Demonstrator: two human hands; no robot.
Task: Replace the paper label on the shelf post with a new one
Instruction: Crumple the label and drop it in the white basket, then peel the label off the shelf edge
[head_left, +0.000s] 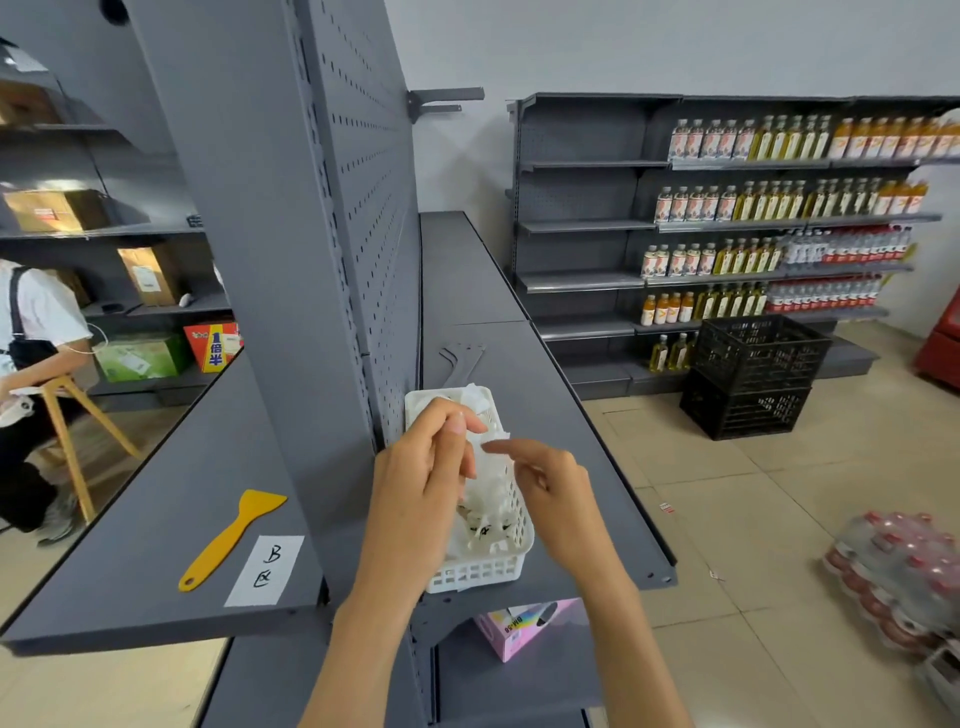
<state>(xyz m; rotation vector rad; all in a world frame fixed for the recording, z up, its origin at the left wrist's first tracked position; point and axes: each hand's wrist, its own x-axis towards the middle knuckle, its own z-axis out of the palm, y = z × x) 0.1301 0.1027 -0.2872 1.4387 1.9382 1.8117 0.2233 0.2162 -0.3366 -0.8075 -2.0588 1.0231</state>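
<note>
- A white paper label (265, 570) lies flat on the grey shelf board (156, 519) left of the shelf post (270, 260), near the board's front edge; it is handwritten with "B" above a second character that looks like "区".
- Just left of it, apart from it, lies a yellow plastic scraper (231, 538), blade end pointing away toward the post.
- On the right-hand shelf (561, 415) a white slotted basket (483, 571) holds crumpled white paper scraps (488, 519), some with black marks.
- Both hands hover over that basket, blocking most of its middle.
- The left hand (415, 488) is raised with fingers curled; its thumb and fingertips pinch something white, though I cannot tell exactly what.
- The right hand (550, 488) has fingers loosely bent and pointing left toward the other hand; whether it grips anything cannot be told.
- Below the shelf sits a pink box (519, 623) with small unreadable print.
- Farther out: 2 stacked black crates (753, 374), wall shelves of bottles (779, 208), shrink-wrapped bottles (898, 571) on the floor, and a seated person (31, 364) at far left.
</note>
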